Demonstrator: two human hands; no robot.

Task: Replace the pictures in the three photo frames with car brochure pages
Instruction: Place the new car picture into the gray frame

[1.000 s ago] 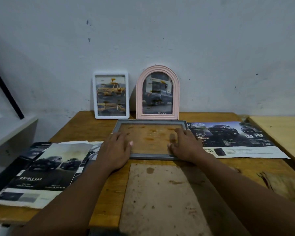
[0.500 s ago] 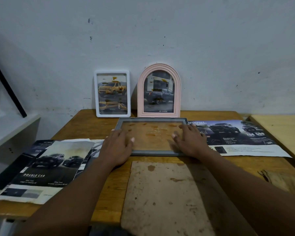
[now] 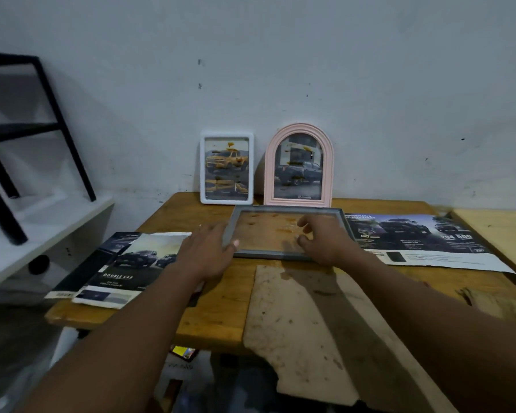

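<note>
**Both hands on grey frame, flat at desk centre**

Grey frame [image 3: 268,236] lies flat on the desk [image 3: 218,311], long axis running L–R, roughly parallel w/ the desk's far edge. It sits just in front of the 2 standing frames. A brown surface w/ orange marks shows inside the rim; can't tell if that's backing or bare wood seen through it.

Left hand [image 3: 204,254]: fingers near straight, laid along the frame's left rim, thumb tip on the near-left corner. Nothing is gripped. Right hand [image 3: 325,239]: fingers spread and slightly bent, tips pressing on the brown surface in the frame's right half. It's not wrapped round anything.

White frame [image 3: 227,168] stands upright vs the wall, portrait, long axis vertical, w/ a yellow car pic facing the camera. Pink arched frame [image 3: 298,165] is just to its right, also upright, arch at top, w/ a dark pickup pic.

Brochure page [image 3: 414,236] is flat to the right of the grey frame, landscape, its left edge touching or under the frame's right side. More brochure pages [image 3: 122,263] are stacked at left, portrait and slightly skewed, the top one reading "DOUBLE CAB".

A pale worn board [image 3: 295,308] lies near the front edge, overhanging it.
</note>
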